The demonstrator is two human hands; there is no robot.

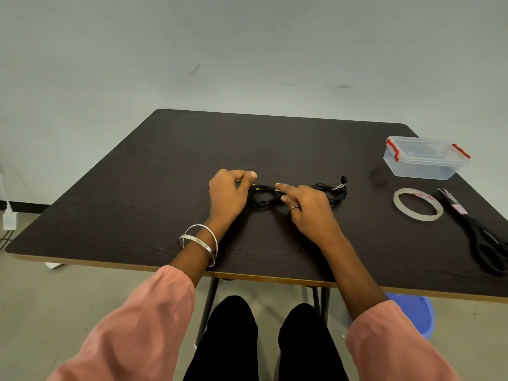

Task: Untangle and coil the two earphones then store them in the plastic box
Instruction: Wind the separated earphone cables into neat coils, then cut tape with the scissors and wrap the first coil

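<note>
A black coiled earphone [264, 198] lies on the dark table [165, 188] between my hands. My left hand [228, 196] grips its left side with thumb and fingers. My right hand [308, 210] rests on its right side, the index finger stretched over the coil. A second black earphone coil [334, 191] lies just right of my right hand, one earbud sticking up. The clear plastic box [424, 160] with red clips stands closed at the far right.
A roll of clear tape [418, 204] and black scissors [478, 237] lie at the table's right side, in front of the box. A blue stool [420, 312] stands under the table's right front edge.
</note>
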